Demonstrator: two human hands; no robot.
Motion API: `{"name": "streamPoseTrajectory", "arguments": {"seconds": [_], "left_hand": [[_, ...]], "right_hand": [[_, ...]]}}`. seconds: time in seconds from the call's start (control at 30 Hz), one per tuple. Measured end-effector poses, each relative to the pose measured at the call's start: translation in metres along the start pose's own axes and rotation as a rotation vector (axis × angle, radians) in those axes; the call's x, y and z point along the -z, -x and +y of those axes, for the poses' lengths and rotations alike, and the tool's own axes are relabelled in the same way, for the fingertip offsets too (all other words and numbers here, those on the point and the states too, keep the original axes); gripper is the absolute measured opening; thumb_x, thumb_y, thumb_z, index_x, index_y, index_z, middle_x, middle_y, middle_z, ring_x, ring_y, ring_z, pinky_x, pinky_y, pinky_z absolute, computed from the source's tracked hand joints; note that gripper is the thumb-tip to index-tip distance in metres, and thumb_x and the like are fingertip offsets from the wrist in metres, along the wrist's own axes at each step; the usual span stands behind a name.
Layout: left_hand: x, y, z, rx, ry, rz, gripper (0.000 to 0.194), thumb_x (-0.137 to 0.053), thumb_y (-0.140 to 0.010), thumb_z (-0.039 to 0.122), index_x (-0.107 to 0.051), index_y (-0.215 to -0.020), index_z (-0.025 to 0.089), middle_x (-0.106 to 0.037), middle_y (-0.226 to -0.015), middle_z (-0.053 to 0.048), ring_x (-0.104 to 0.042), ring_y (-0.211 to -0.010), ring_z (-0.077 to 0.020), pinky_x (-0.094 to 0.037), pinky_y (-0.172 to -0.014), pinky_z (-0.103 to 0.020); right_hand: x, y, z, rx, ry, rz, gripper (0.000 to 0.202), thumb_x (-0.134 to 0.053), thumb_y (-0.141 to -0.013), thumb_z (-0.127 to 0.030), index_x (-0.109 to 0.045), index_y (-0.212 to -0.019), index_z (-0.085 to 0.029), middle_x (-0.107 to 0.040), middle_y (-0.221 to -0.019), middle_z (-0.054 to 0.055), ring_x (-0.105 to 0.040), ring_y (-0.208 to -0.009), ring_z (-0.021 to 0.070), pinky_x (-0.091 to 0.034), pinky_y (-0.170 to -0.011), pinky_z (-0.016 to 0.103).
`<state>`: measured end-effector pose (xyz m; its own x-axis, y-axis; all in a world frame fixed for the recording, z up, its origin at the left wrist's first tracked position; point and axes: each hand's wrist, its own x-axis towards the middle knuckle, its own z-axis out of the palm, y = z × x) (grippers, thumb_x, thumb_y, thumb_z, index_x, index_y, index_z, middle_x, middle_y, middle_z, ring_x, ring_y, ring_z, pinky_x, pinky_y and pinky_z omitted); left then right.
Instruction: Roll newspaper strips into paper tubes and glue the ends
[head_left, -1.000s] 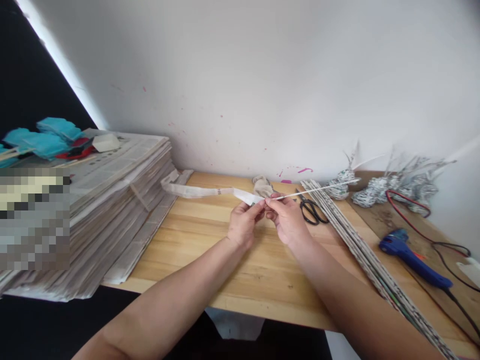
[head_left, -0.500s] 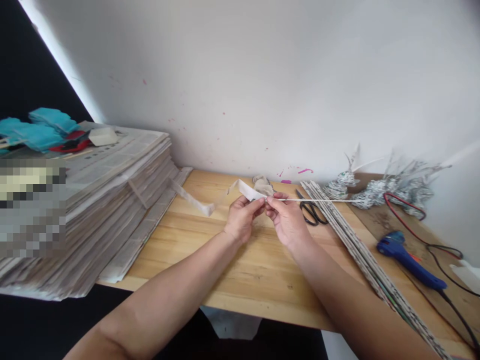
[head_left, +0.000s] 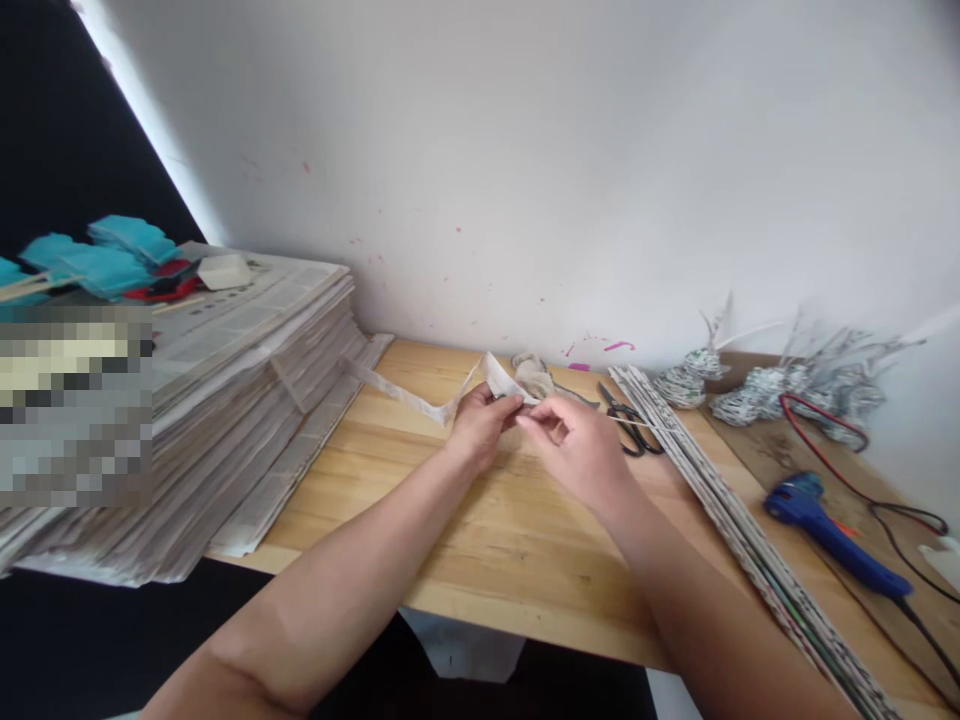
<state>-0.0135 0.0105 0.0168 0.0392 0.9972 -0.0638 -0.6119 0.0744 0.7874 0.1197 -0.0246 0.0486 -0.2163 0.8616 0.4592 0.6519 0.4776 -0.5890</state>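
Note:
A long pale paper strip [head_left: 501,379] runs from my fingers and trails left in a loose loop toward the paper stack. My left hand [head_left: 480,418] is closed on the strip, thumb on top. Close on its right, my right hand [head_left: 574,435] pinches a thin pale stick [head_left: 630,422], which sticks out to the right over the black scissors [head_left: 636,430]. The point where strip and stick meet is partly hidden by my fingers. Behind my hands lies a crumpled beige cloth [head_left: 531,374].
On the left stands a tall newspaper stack [head_left: 247,400] with blue packets [head_left: 120,260] on top. Rolled paper tubes [head_left: 720,500] lie at the right. Beyond them are a blue glue gun [head_left: 832,535], its cord, and woven paper figures [head_left: 765,390] by the wall.
My right hand has rolled over, its knuckles now higher, and the stick has tilted down at its right end. The whole view has shifted slightly.

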Motion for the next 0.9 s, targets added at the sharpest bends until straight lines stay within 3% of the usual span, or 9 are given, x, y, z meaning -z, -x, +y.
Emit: {"name": "streamPoseTrajectory", "arguments": {"seconds": [0.07,0.17,0.33,0.9], "left_hand": [[-0.001,0.001,0.000,0.023,0.015,-0.001,0.019,-0.073,-0.061,0.010,-0.063,-0.078,0.011,-0.068,-0.075,-0.004,-0.064,-0.068,-0.0131,-0.054,-0.071,-0.027],[-0.001,0.001,0.000,0.074,0.019,0.000,0.018,-0.071,-0.064,0.007,-0.063,-0.079,0.011,-0.068,-0.077,-0.005,-0.065,-0.068,-0.0133,-0.055,-0.074,-0.029],[0.000,0.002,-0.003,0.086,0.021,-0.019,0.017,-0.070,-0.066,0.006,-0.064,-0.081,0.011,-0.068,-0.078,-0.006,-0.066,-0.071,-0.0142,-0.056,-0.077,-0.032],[-0.004,0.006,0.000,0.166,0.053,0.060,0.012,-0.060,-0.073,0.003,-0.067,-0.082,0.008,-0.070,-0.077,-0.009,-0.067,-0.066,-0.0142,-0.057,-0.072,-0.029]], "right_hand": [[0.006,-0.004,0.006,0.161,0.226,0.116,0.008,-0.062,-0.082,-0.027,-0.062,-0.079,-0.020,-0.068,-0.083,0.006,-0.059,-0.088,0.0238,-0.044,-0.079,0.037],[0.009,-0.010,0.019,0.217,0.371,0.079,0.004,-0.064,-0.080,-0.023,-0.064,-0.082,-0.020,-0.068,-0.085,0.006,-0.059,-0.089,0.0250,-0.041,-0.081,0.037],[0.002,-0.010,0.027,0.212,0.348,0.017,0.009,-0.058,-0.082,-0.016,-0.064,-0.087,-0.021,-0.069,-0.085,0.004,-0.061,-0.084,0.0216,-0.041,-0.079,0.034],[-0.006,-0.006,0.031,0.224,0.269,-0.012,0.018,-0.049,-0.090,-0.022,-0.067,-0.093,-0.022,-0.069,-0.094,0.007,-0.061,-0.091,0.0223,-0.043,-0.083,0.033]]}}
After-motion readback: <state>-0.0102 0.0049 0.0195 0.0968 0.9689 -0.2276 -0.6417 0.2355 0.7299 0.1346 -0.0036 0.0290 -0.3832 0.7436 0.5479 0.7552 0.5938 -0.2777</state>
